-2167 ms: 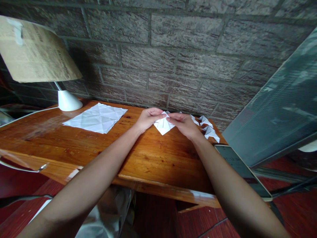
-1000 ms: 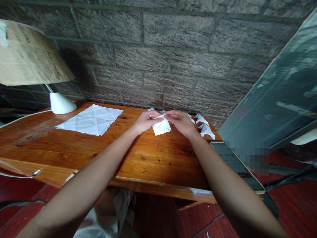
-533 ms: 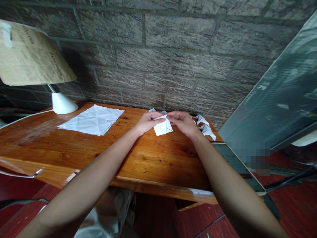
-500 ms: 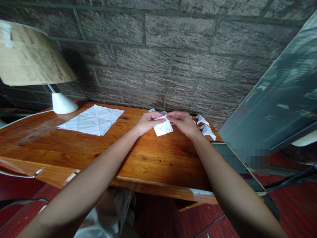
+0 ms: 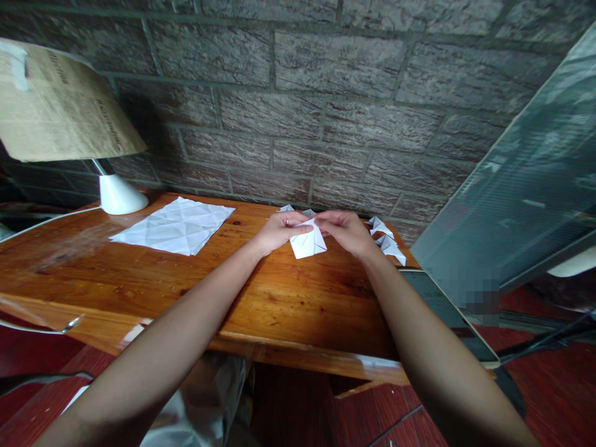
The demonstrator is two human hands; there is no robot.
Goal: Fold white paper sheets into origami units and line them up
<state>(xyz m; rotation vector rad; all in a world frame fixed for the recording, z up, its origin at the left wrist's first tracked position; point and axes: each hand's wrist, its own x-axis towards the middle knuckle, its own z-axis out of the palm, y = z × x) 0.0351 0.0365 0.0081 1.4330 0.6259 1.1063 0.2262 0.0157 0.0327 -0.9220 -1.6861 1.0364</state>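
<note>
Both my hands meet over the far middle of the wooden table [image 5: 261,292]. My left hand [image 5: 279,231] and my right hand [image 5: 345,232] pinch the top of a small folded white paper piece [image 5: 308,243], which hangs between them just above the tabletop. Fingers of both hands are curled closed on the paper. A ring shows on my left hand.
A large creased white sheet [image 5: 174,225] lies flat at the left. Several small folded paper pieces [image 5: 386,241] sit behind my right hand by the brick wall. A lamp [image 5: 116,194] stands far left. A phone [image 5: 447,313] lies at the table's right edge.
The folded piece has been turned and worked slightly between my fingers; both hands stay in the same spot, still pinching it.
</note>
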